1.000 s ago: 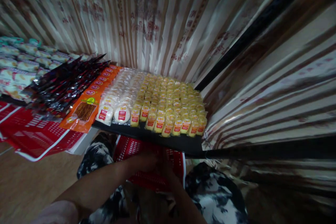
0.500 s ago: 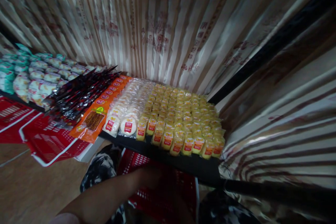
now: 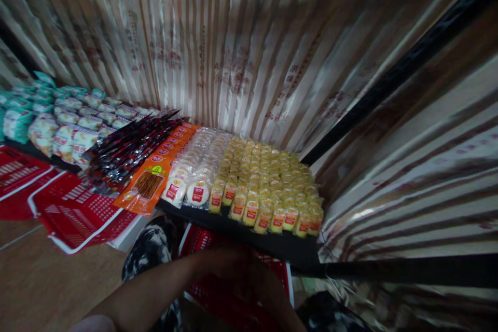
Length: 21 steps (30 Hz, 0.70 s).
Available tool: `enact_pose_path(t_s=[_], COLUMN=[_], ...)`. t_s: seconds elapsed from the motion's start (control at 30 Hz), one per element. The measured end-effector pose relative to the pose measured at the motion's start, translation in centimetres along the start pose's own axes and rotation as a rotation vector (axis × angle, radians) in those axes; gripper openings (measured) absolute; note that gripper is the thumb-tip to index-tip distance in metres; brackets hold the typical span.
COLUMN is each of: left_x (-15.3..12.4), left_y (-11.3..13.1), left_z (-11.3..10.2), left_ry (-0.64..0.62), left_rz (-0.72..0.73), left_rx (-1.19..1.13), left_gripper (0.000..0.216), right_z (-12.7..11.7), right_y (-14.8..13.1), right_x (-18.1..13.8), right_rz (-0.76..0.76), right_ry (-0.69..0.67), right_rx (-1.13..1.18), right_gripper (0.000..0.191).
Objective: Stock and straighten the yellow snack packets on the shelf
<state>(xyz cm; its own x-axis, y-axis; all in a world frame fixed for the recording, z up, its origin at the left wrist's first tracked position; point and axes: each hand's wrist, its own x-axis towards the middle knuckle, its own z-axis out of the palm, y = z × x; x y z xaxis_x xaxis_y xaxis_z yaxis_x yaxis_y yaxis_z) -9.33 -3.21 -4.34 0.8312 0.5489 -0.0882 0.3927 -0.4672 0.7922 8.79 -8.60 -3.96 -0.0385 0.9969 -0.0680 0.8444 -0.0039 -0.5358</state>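
Both my arms reach down into a red shopping basket (image 3: 237, 306) between my knees, below the shelf edge. My left hand (image 3: 231, 263) comes in from the lower left, its fingers lost in shadow. Close beside it is my right hand (image 3: 261, 281), also dark and blurred. Whether either hand holds anything is hidden. Just above them on the black shelf (image 3: 268, 243) stand rows of small yellow wrapped cakes (image 3: 268, 187). To their left are white round wrapped biscuits (image 3: 198, 192) and an orange snack packet (image 3: 153, 179).
Dark shiny packets (image 3: 128, 153) and white and green wrapped packs (image 3: 66, 129) fill the shelf's left part. Another red basket (image 3: 83, 212) with a white handle sits on the floor at left. Striped sheeting (image 3: 218, 52) hangs behind; a black post (image 3: 358, 98) slants at right.
My view has shifted slightly, so the left-hand goods appear farther right. My right forearm and hand show more clearly now, close to my left hand in the basket.
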Motion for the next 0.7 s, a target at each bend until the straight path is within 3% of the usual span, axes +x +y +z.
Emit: enact_pose_path(t_s=[0.13, 0.27, 0.43, 0.57, 0.7], left_x=[-2.0, -3.2, -3.7, -3.7, -3.6], left_y=[1.8, 3.1, 4.1, 4.2, 3.7], left_z=[-2.0, -3.6, -4.8, -5.2, -5.6], left_ry=[0.019, 0.190, 0.463, 0.723, 0.865], left_rz=[0.042, -0.012, -0.155, -0.231, -0.236], left_rx=[-0.023, 0.028, 0.032, -0.003, -0.002], left_gripper=[0.031, 0.021, 0.017, 0.031, 0.027], right_z=[-1.2, -3.5, -5.3, -4.7, -4.1], right_y=[-1.8, -5.3, -8.9, -10.6, -12.0], right_x=[-0.7, -0.2, 1.8, 3.4, 5.1], right_rz=[0.048, 0.027, 0.016, -0.080, -0.187], right_ry=[-0.064, -0.132, 0.041, 0.131, 0.270], right_rx=[0.116, 0.350, 0.421, 0.466, 0.312], right_gripper=[0.024, 0.025, 0.037, 0.040, 0.036])
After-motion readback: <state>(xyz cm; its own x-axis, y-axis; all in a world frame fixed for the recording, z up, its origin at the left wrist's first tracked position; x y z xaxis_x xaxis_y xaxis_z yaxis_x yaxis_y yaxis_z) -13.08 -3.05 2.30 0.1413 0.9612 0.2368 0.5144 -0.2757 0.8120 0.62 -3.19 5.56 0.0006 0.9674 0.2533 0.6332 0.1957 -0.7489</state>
